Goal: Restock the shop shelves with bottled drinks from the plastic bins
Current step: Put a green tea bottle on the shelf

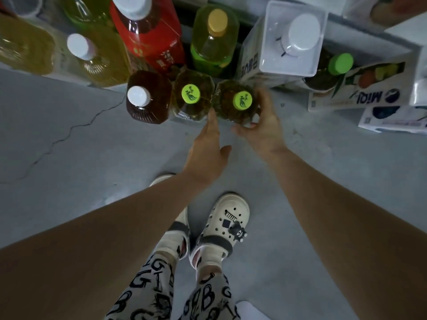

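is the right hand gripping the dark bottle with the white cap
No, the right hand curls round the right-hand green-capped dark bottle; the white-capped dark bottle stands untouched further left.

dim, even, cool light, perhaps from overhead; soft shadows on the grey floor (69,181). wide-angle bending at the edges; bottles (143,31) along the top blurred, no strong glare.

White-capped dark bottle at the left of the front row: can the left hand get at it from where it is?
Probably yes. The left hand holds nothing, its straight fingers at the left green-capped bottle, and the white-capped dark bottle stands right beside that one with bare floor in front.
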`<state>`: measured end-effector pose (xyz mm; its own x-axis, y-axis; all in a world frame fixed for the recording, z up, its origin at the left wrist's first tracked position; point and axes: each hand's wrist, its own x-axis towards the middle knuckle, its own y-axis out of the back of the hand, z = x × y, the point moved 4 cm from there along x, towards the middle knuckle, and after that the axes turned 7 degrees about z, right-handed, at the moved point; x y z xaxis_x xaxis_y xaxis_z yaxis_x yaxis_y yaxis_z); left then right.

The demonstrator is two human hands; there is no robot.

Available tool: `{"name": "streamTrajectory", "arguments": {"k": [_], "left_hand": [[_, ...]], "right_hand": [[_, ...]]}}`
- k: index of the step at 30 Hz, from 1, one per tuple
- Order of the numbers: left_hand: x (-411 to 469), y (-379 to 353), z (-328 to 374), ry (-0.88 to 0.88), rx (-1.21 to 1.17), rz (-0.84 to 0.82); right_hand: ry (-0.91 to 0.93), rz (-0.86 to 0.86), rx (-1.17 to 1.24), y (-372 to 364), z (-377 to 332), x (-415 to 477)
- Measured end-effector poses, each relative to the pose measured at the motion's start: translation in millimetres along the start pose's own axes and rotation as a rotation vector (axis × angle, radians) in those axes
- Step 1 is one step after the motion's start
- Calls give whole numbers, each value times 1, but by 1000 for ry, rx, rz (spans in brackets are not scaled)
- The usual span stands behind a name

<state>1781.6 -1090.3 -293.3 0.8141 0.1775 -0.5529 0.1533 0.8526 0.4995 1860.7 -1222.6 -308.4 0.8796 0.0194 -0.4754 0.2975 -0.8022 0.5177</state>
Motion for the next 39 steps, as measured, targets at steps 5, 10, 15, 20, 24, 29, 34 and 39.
{"name": "streamTrajectory", "arguments": {"k": [5, 10, 15, 20, 24, 29, 34, 39], "left_hand": [[-3, -4, -2, -4, 2, 18], [-5, -6, 4, -16, -23, -12], [-5, -4, 5, -34, -39, -47], [-27, 1, 18, 49, -22, -293], [-56, 15, 33, 111, -102, -506], [-95, 51, 66, 160, -185, -668], [-140, 96, 124, 148, -198, -715], [-186, 150, 202, 190, -277, -672]], "right_hand": [[13, 16, -77, 1, 3, 0], [-34, 27, -111, 11, 8, -13], [-234, 9, -7, 20, 21, -32], [-445, -68, 109, 47, 28, -79], [-572, -124, 255, 71, 12, -121], [-618, -166, 385, 108, -35, -163], [-596, -174, 449, 150, -96, -202], [-584, -143, 493, 203, -167, -240]]}}
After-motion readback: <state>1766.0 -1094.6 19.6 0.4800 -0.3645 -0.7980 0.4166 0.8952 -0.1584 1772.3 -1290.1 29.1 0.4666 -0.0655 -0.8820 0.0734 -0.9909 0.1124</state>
